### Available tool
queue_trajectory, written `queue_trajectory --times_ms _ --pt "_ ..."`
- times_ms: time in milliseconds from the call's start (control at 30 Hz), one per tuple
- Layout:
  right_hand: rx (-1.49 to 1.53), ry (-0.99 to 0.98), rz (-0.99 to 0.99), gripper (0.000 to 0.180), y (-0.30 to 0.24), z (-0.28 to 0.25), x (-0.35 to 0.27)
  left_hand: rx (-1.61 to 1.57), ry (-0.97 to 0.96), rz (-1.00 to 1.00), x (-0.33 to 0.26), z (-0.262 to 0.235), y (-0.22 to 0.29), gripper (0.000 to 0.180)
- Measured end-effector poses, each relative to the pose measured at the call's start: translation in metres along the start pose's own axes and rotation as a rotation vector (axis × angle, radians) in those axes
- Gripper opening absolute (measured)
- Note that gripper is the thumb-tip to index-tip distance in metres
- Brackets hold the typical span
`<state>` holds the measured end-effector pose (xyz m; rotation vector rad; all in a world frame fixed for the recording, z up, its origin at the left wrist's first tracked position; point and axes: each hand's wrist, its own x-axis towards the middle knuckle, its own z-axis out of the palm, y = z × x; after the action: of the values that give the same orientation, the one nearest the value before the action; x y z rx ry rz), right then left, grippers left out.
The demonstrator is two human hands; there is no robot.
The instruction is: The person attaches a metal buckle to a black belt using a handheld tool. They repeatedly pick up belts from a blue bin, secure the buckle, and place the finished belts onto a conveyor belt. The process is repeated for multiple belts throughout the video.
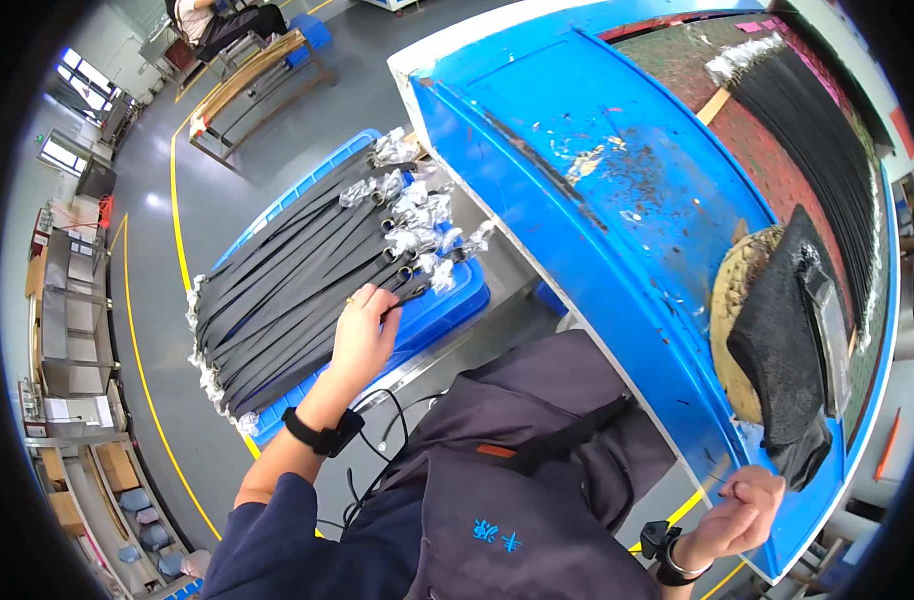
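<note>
Long black strips (287, 270), looking like flat rubber tubes with crumpled silver foil (417, 215) at both ends, lie in a pile across a blue plastic crate (467, 300) on my left. My left hand (365, 330) is at the near edge of this pile, fingers bent and closed on one of the strips near its foil end. On the right, my right hand (742, 512) is closed by the corner of a blue workbench (617, 250). A thin dark sliver sticks out from its fingers; its kind cannot be made out.
On the bench, a dark cloth (777, 340) lies over a round yellowish pad (732, 300). More black strips (812, 130) lie in the bench's recessed bed. Cables (387, 430) hang beside my lap. A wooden-topped bench (247, 85) and a seated person (232, 25) are farther off.
</note>
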<state>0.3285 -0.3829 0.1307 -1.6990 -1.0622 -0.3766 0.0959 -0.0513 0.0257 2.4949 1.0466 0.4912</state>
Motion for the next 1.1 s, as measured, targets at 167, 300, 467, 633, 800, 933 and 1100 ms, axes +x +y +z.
queue_trajectory --times_ms 167,300,467,633,800,933,1100 --pt "0.105 -0.504 0.232 0.019 -0.02 0.063 0.016 -0.328 -0.102 0.314 0.004 -0.046 0.064 0.01" --pt "0.308 -0.763 0.2 0.046 -0.029 0.116 0.012 -0.54 -0.356 0.613 -0.002 -0.045 0.107 0.01" --pt "0.483 -0.68 0.289 0.028 -0.032 0.108 -0.003 -0.727 -0.518 0.608 -0.015 -0.028 0.13 0.012" --pt "0.353 -0.25 0.344 0.025 -0.018 0.052 -0.026 -0.623 -1.122 0.377 -0.01 -0.038 0.107 0.017" --pt "0.334 0.44 0.292 0.027 0.012 -0.055 -0.046 -0.569 -1.263 0.24 -0.005 -0.044 0.097 0.017" --pt "0.266 0.934 0.322 0.023 0.012 -0.121 -0.065 -0.392 -0.947 0.62 0.019 -0.024 0.146 0.017" --pt "0.745 0.998 0.305 0.019 0.029 -0.232 -0.149 -0.353 -0.972 0.764 0.031 -0.001 0.226 0.016"
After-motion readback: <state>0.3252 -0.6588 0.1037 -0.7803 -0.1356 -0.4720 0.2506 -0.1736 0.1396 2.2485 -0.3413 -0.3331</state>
